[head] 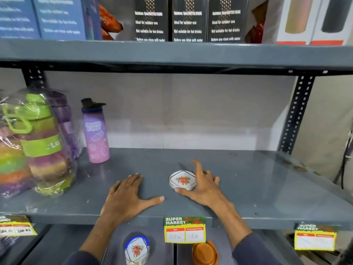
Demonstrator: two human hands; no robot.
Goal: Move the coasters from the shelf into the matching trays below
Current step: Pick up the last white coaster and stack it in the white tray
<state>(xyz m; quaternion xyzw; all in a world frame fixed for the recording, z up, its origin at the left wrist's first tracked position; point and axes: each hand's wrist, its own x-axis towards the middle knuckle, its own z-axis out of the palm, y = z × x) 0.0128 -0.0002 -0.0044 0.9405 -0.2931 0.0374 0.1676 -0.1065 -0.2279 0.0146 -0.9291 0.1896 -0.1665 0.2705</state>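
Note:
A white coaster with a red flower print and a pale rim lies flat on the grey shelf. My right hand curls around its right side, thumb at the near edge and fingers at the far edge, touching it. My left hand rests flat on the shelf to the left, holding nothing. On the level below, a blue-rimmed tray holds a stack of flower coasters, and an orange tray stands to its right.
Wrapped multicoloured bottles and a pink-purple bottle stand at the shelf's left. Boxes fill the shelf above. Price tags hang on the front edge. A perforated upright stands at the right.

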